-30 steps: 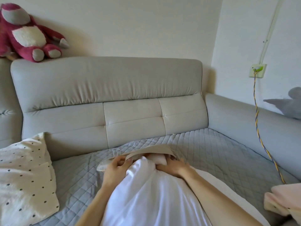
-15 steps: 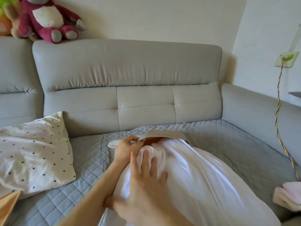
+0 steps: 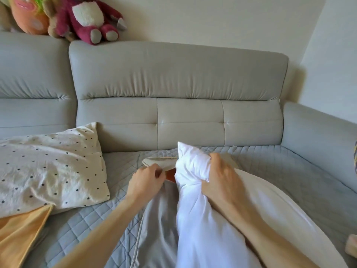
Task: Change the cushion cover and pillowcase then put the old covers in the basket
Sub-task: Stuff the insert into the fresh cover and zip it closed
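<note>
A white pillow insert (image 3: pixel 195 225) lies lengthwise on the grey sofa seat in front of me. My right hand (image 3: pixel 222 178) grips its bunched far corner, which sticks up. My left hand (image 3: pixel 146 180) pinches the beige edge of a cover's opening (image 3: pixel 160 163), whose orange inside shows just beside the insert's corner. A grey cover panel (image 3: pixel 158 219) lies under my left forearm. The rest of the cover under the insert is hidden.
A cream pillow with black dots (image 3: pixel 50 171) leans at the left, with an orange fabric (image 3: pixel 19 235) below it. Plush toys (image 3: pixel 88 18) sit on the sofa backrest (image 3: pixel 177 74). A sofa arm (image 3: pixel 318 132) bounds the right side. The quilted seat (image 3: pixel 280 171) stretches right.
My right hand moved from pressing on top of the insert to gripping its far corner and lifting it. The view swung left. My left hand kept hold of the cover's edge.
</note>
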A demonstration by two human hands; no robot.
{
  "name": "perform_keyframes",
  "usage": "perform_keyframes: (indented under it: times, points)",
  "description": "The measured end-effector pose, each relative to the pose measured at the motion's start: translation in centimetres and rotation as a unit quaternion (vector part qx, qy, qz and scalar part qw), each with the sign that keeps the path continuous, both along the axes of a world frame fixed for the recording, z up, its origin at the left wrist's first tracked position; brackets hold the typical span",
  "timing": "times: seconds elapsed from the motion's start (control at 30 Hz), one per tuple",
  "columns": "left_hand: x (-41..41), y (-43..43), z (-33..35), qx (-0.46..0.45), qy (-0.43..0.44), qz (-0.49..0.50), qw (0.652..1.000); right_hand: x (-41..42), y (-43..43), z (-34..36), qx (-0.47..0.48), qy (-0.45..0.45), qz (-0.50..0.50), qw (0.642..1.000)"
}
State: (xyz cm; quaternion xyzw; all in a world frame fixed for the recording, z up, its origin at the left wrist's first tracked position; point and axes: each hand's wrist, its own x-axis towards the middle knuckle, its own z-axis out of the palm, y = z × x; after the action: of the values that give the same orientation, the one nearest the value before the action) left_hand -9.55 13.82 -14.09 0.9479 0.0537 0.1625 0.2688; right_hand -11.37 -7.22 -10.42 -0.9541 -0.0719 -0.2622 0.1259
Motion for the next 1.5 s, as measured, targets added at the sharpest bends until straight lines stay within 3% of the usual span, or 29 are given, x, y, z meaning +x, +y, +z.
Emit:
perform_keyframes:
  times: [0.07,0.23,0.37,0.47,0.57,0.63,0.77,0.97,1.07,1.17,1.3,1.43,1.47,1.5]
  points:
    - [0.6,-1.1,0.5,-0.129,0.012,-0.024,0.991,0.3,1.4,-2.3,-0.036,-0.038,0.002,0.999]
    - [0.7,-1.5,0.5,-0.237,0.018,-0.065,0.969,1.4,3.6,-5.2,-0.083,-0.14,0.021,0.986]
    - [-0.2,-2.0,-0.5,-0.326,-0.04,-0.068,0.942,2.5,5.1,-7.0,-0.138,-0.027,0.042,0.989]
    - [-1.3,-3.1,-1.1,-0.262,-0.1,-0.132,0.951,4.4,5.7,-7.0,-0.151,0.046,0.039,0.987]
    - [-1.7,-3.4,-1.4,-0.126,-0.104,-0.211,0.964,5.8,6.2,-6.3,-0.098,0.038,0.059,0.993]
    - [-0.6,-2.6,-1.8,-0.083,-0.062,-0.171,0.98,5.9,7.4,-6.5,-0.06,0.036,0.033,0.997]
    - [2.2,-0.2,-2.0,-0.012,0.049,0.023,0.998,5.1,9.6,-7.6,0.009,0.117,0.031,0.993]
    - [2.7,-1.7,0.1,0.047,0.011,0.049,0.998,3.0,5.4,-6.3,0.129,0.086,0.155,0.976]
    - [3.1,-1.3,0.9,-0.013,0.026,0.031,0.999,3.1,4.4,-6.9,0.106,0.105,0.255,0.955]
    - [3.1,-0.5,1.9,-0.179,0.066,-0.013,0.982,5.2,5.1,-8.1,-0.015,0.045,0.239,0.97]
    - [3.6,0.9,1.5,-0.251,0.111,-0.053,0.96,9.1,7.0,-9.1,-0.045,0.054,0.288,0.955]
    - [4.7,-0.3,0.4,-0.312,0.135,-0.039,0.939,12.0,9.5,-9.1,-0.177,0.105,0.21,0.956]
    - [5.0,-0.4,0.0,-0.322,0.134,-0.021,0.937,12.6,10.3,-9.3,-0.166,0.119,0.208,0.957]
    - [5.4,-0.2,-0.5,-0.322,0.136,-0.004,0.937,13.0,11.0,-10.0,-0.09,0.13,0.204,0.966]
